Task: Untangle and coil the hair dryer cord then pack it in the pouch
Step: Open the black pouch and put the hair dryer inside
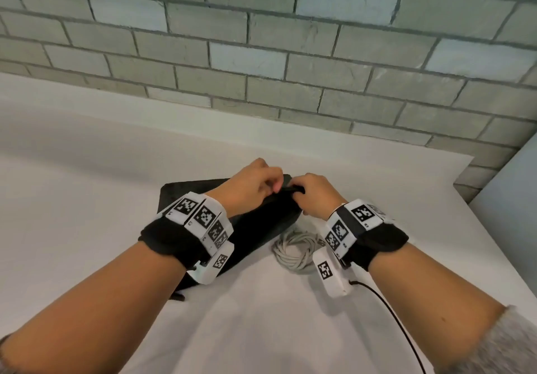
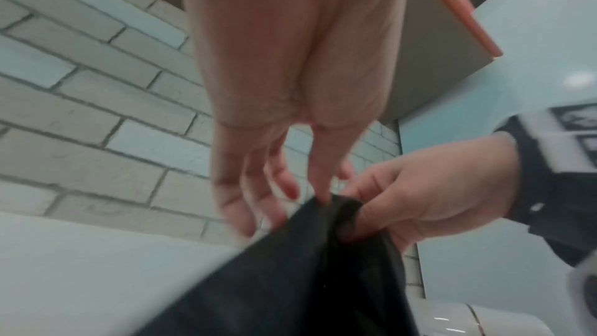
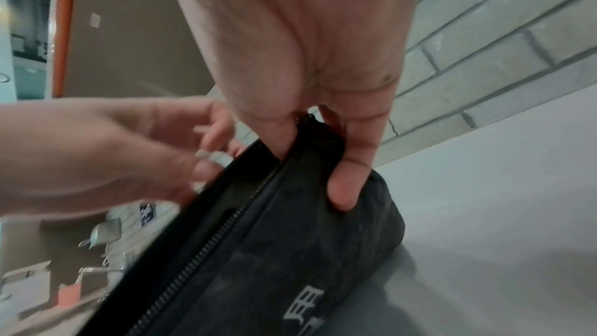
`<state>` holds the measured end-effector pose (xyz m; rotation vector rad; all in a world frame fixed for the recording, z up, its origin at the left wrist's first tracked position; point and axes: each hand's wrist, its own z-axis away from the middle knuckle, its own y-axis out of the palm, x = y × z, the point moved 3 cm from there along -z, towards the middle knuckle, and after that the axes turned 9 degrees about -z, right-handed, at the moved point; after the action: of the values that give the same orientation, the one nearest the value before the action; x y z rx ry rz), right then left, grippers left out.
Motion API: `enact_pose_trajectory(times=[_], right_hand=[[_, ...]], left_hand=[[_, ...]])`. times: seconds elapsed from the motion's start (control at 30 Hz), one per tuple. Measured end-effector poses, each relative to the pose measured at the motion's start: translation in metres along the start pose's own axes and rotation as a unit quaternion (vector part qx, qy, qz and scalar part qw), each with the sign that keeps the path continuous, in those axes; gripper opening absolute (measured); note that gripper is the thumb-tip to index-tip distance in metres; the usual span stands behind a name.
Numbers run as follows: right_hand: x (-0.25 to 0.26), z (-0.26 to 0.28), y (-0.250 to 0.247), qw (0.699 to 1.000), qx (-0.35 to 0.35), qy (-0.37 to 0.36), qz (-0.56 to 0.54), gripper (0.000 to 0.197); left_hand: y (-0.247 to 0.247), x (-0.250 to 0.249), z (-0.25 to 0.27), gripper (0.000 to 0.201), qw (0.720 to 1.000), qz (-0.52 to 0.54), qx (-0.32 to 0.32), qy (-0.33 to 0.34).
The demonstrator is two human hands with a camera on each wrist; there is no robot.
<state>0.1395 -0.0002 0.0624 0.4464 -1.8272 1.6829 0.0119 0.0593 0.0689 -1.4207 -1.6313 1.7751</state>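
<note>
A black zip pouch (image 1: 255,228) lies on the white table (image 1: 87,199). My right hand (image 1: 311,196) grips its far end, the thumb (image 3: 284,142) tucked into the open zip and a finger (image 3: 348,183) on the outside. My left hand (image 1: 258,181) meets it at the same corner, thumb tip (image 2: 323,196) on the pouch's edge (image 2: 310,239) and fingers curled behind it. The pale coiled cord (image 1: 293,250) lies on the table just right of the pouch, under my right wrist. A white glossy rounded body (image 2: 484,321), maybe the dryer, shows low in the left wrist view.
A grey brick wall (image 1: 261,54) rises right behind the table. The table's right edge (image 1: 494,243) runs close beside my right forearm. A thin black cable (image 1: 392,309) trails from my right wrist camera.
</note>
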Motion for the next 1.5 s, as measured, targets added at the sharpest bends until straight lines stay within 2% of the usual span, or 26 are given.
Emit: enact_pose_trajectory(times=[0.07,0.13,0.2,0.23,0.3,0.33,0.4,0.47,0.53,0.57,0.63,0.67,0.77,0.9,0.97,1.03,1.23,1.33,1.5], right_hand=[[-0.009,-0.001,-0.008,0.999,-0.015,0.031,-0.022,0.030],[-0.021,-0.003,-0.019,0.996,-0.025,0.073,-0.053,0.031],[-0.032,-0.005,-0.029,0.991,-0.028,0.100,-0.086,0.028],[-0.038,-0.006,-0.032,0.988,-0.030,0.110,-0.105,0.024],[-0.046,-0.005,-0.033,0.980,-0.019,0.122,-0.159,0.018],[-0.047,-0.004,-0.031,0.975,0.004,0.125,-0.185,0.026],[-0.050,0.001,-0.028,0.977,0.063,0.121,-0.166,0.062],[-0.051,0.008,-0.032,0.993,0.074,0.079,-0.043,0.082],[-0.050,0.021,-0.033,0.995,0.100,0.008,0.015,0.079],[-0.050,0.027,-0.028,0.989,0.144,-0.015,0.036,0.077],[-0.056,0.040,-0.015,0.959,0.249,-0.013,0.134,0.080],[-0.061,0.045,-0.008,0.942,0.279,-0.001,0.188,0.087],[-0.076,0.050,0.008,0.910,0.286,0.018,0.299,0.102],[-0.075,0.053,0.014,0.915,0.274,0.000,0.294,0.088],[-0.074,0.054,0.016,0.914,0.279,-0.010,0.296,0.082],[-0.077,0.053,0.019,0.914,0.279,-0.009,0.296,0.082],[-0.080,0.055,0.025,0.936,0.268,-0.008,0.227,0.072],[-0.081,0.054,0.023,0.943,0.259,-0.015,0.210,0.073],[-0.078,0.047,0.027,0.921,0.285,-0.023,0.263,0.072]], left_hand=[[0.008,0.004,0.018,0.024,0.993,-0.049,0.110,-0.003],[0.017,0.015,0.042,0.023,0.971,-0.100,0.213,-0.043],[0.021,0.029,0.066,0.030,0.946,-0.140,0.277,-0.097],[0.022,0.036,0.074,0.038,0.937,-0.151,0.288,-0.126],[0.023,0.049,0.081,0.050,0.938,-0.151,0.260,-0.174],[0.022,0.054,0.080,0.053,0.944,-0.142,0.227,-0.192],[0.019,0.060,0.079,0.055,0.957,-0.120,0.142,-0.221],[0.014,0.062,0.077,0.055,0.966,-0.100,0.063,-0.232],[0.011,0.060,0.074,0.057,0.969,-0.091,0.030,-0.227],[0.010,0.060,0.074,0.059,0.970,-0.088,0.026,-0.225],[0.009,0.060,0.073,0.061,0.971,-0.078,0.025,-0.224],[0.010,0.060,0.072,0.061,0.972,-0.075,0.027,-0.222],[0.007,0.063,0.071,0.059,0.968,-0.066,0.009,-0.243],[-0.004,0.074,0.072,0.060,0.944,-0.051,-0.046,-0.322],[-0.005,0.075,0.070,0.061,0.946,-0.051,-0.037,-0.319],[-0.003,0.069,0.068,0.062,0.957,-0.056,-0.015,-0.283],[0.004,0.057,0.071,0.065,0.979,-0.067,0.027,-0.191],[0.003,0.054,0.072,0.067,0.982,-0.071,0.040,-0.169],[0.002,0.051,0.071,0.067,0.982,-0.073,0.055,-0.163]])
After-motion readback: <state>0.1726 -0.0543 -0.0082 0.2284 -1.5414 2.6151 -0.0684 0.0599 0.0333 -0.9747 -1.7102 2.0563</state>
